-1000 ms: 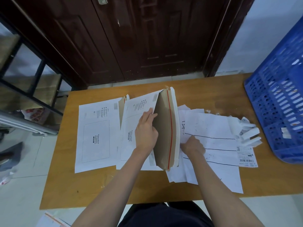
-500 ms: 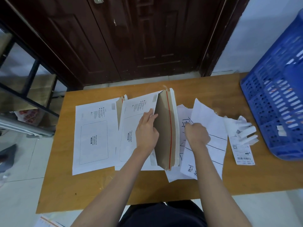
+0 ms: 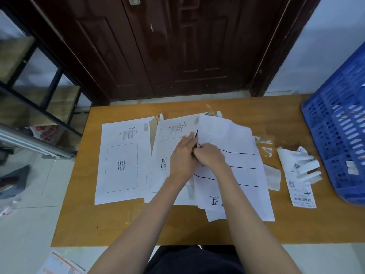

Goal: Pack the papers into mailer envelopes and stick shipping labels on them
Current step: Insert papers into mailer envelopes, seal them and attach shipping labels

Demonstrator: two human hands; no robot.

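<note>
Where the two hands meet at the middle of the table, the mailer envelope's opening is covered, so how far the paper has gone in cannot be read. The left hand lies on the envelope with fingers straight. The right hand curls round the paper's left edge; its fingertips are hidden. A second envelope lies flat toward the left edge. A shipping label lies near the right edge beside a blue crate, which is cut off by the frame.
</note>
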